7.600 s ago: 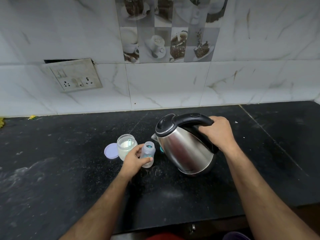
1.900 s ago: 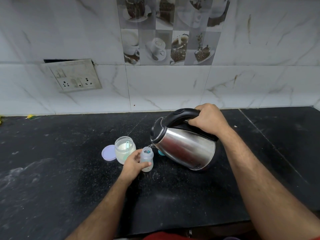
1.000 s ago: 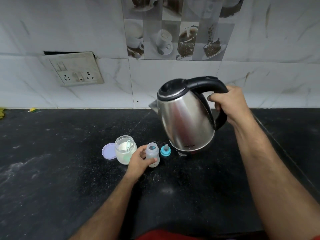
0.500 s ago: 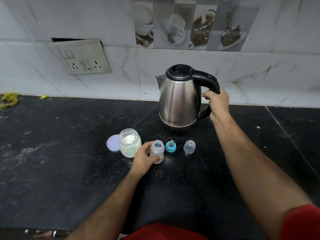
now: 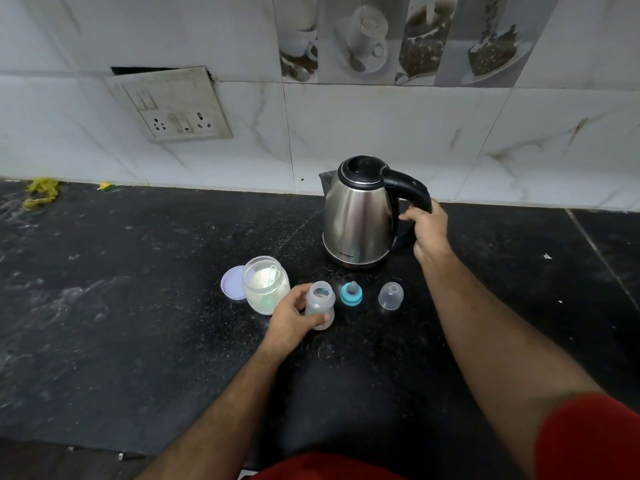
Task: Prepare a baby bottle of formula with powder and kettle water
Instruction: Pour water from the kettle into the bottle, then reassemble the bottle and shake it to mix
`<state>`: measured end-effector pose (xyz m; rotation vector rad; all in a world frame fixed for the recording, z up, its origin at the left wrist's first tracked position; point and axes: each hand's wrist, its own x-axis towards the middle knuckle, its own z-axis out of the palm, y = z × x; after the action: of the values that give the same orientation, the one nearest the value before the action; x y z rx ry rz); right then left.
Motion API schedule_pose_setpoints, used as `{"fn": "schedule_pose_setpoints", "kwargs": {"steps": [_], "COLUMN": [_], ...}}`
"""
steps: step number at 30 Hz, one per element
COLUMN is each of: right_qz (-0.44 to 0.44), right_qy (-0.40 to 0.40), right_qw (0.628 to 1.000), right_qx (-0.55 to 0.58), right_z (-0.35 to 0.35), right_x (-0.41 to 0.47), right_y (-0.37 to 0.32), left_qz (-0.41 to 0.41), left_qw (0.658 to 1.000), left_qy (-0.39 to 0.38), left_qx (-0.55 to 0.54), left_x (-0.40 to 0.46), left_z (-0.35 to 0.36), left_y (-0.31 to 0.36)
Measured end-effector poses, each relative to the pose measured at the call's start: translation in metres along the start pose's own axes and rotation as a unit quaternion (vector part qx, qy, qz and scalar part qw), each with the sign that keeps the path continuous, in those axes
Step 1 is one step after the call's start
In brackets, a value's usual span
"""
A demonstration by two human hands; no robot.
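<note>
A small clear baby bottle (image 5: 320,305) stands upright and uncapped on the black counter (image 5: 138,306), and my left hand (image 5: 294,318) grips its body. The steel kettle (image 5: 360,216) with a black lid stands upright on the counter near the wall; my right hand (image 5: 427,230) curls round its black handle. Left of the bottle is an open glass jar of white powder (image 5: 265,284) with a scoop inside. Right of the bottle sit the blue teat ring (image 5: 351,294) and the clear cap (image 5: 390,295).
The jar's lilac lid (image 5: 231,283) lies flat behind the jar on its left. A wall socket plate (image 5: 173,105) hangs on the tiled wall at the back left. Yellow scraps (image 5: 41,192) lie at the counter's far left edge.
The kettle went from tilted at the bottle's mouth, up and back, and now stands on the counter by the wall. My left hand has stayed on the bottle.
</note>
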<state>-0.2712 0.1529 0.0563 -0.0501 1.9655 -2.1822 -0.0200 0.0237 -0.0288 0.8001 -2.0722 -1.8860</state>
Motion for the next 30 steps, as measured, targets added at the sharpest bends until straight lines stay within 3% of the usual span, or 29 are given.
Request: {"fn": "schedule_pose_setpoints", "kwargs": {"steps": [10,18,21,23,25,30], "right_qz": [0.017,0.023,-0.013,-0.048,-0.106,-0.154], "right_qy": [-0.026,-0.07,-0.006,0.08,0.115,-0.059], "right_qw": [0.999,0.984,0.977,0.958,0.939,0.911], "right_qx": [-0.037,-0.164,-0.212,-0.272,-0.306,-0.379], "right_z": [-0.007,-0.021,-0.028,-0.031,-0.032,-0.013], "right_x": [0.008,0.017,-0.002,-0.026,-0.052,-0.104], "right_y": [0.015,0.017,0.018,0.021,0.031,0.062], "left_qz": [-0.002,0.009,0.009,0.012,0.013,0.021], "left_qw": [1.0,1.0,1.0,1.0,1.0,1.0], "left_qy": [-0.002,-0.007,-0.006,-0.004,-0.003,-0.006], "left_qx": [0.0,0.012,0.009,0.007,0.006,0.012], "left_x": [0.0,-0.001,-0.002,-0.005,-0.008,-0.02], "left_z": [0.003,0.002,0.002,0.002,0.002,0.0], "left_y": [0.004,0.01,0.012,0.014,0.013,0.008]}}
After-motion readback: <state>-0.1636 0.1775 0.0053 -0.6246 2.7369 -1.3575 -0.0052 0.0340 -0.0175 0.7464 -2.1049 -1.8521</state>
